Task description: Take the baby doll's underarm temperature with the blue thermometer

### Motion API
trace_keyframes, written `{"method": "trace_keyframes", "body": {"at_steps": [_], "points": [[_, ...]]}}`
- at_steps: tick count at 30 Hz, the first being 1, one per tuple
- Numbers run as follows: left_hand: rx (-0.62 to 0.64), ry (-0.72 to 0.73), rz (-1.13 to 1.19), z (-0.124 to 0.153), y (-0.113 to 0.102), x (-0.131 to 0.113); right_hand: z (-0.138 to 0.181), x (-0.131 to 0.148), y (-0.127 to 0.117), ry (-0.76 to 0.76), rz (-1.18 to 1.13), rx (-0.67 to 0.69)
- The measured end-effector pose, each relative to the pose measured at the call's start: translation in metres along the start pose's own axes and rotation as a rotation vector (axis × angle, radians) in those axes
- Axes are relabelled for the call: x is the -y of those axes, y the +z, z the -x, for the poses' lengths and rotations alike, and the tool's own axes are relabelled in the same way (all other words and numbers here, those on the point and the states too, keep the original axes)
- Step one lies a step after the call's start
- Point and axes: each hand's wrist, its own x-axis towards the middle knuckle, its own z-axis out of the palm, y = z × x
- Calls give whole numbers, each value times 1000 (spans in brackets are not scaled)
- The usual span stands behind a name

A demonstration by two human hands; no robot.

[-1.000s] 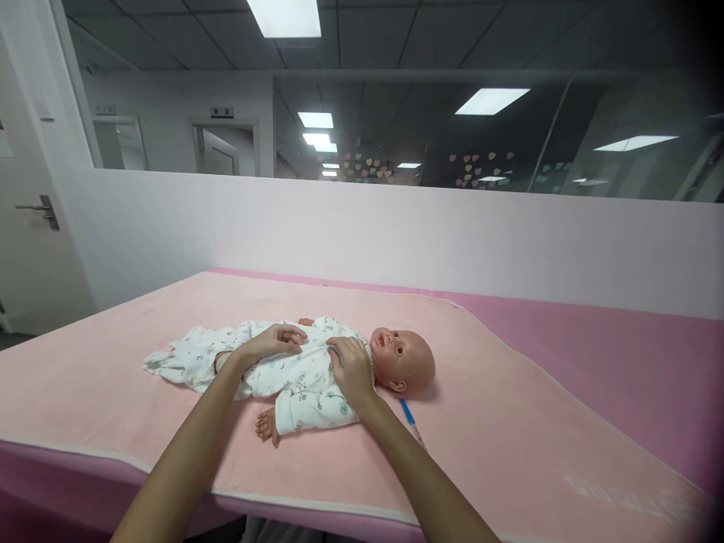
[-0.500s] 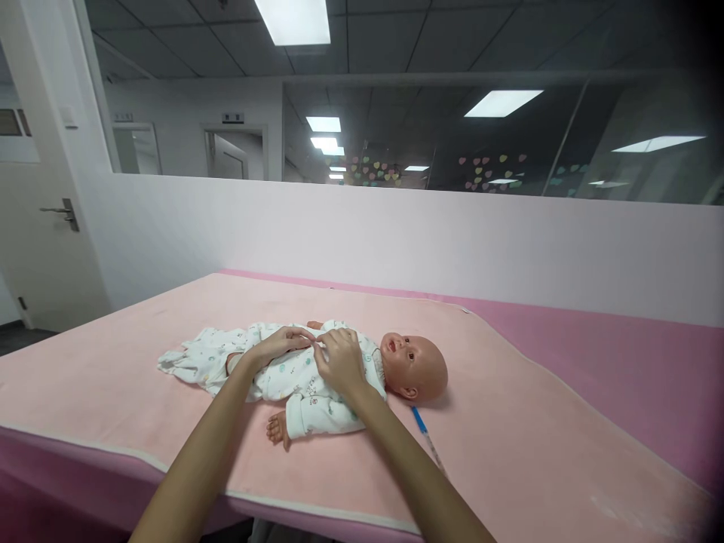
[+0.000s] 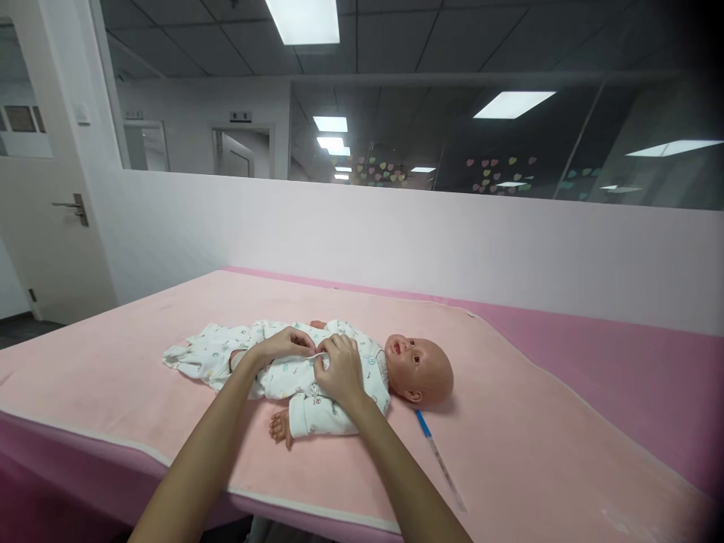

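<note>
A baby doll (image 3: 421, 368) lies on its back on a pink blanket (image 3: 509, 422), head to the right, dressed in a white patterned romper (image 3: 283, 373). My left hand (image 3: 284, 343) pinches the romper's front at the doll's chest. My right hand (image 3: 338, 368) pinches the same front seam just beside it, fingertips nearly touching the left ones. The doll's bare hand (image 3: 278, 428) sticks out of the near sleeve, below my right wrist.
A thin blue-and-clear thermometer-like stick (image 3: 438, 456) lies on the blanket right of my right forearm. The blanket covers a darker pink table (image 3: 650, 377). A white half wall with glass stands behind. A door (image 3: 39, 226) is at the left.
My right hand slid left from the doll's neck to the chest and closed into a pinch next to the left hand. The view shifted slightly left.
</note>
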Motion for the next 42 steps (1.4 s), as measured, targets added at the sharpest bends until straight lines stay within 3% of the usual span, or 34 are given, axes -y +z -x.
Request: {"method": "trace_keyframes", "body": {"at_steps": [4, 17, 28, 42], "points": [[58, -35, 7, 1, -2, 0, 1, 1, -1, -18, -37, -25], [-46, -28, -18, 1, 5, -8, 1, -4, 2, -17, 33, -6], [-12, -99, 155, 5, 0, -2, 0, -3, 2, 39, -19, 6], [-16, -69, 124, 5, 2, -3, 1, -2, 1, -20, 26, -51]]}}
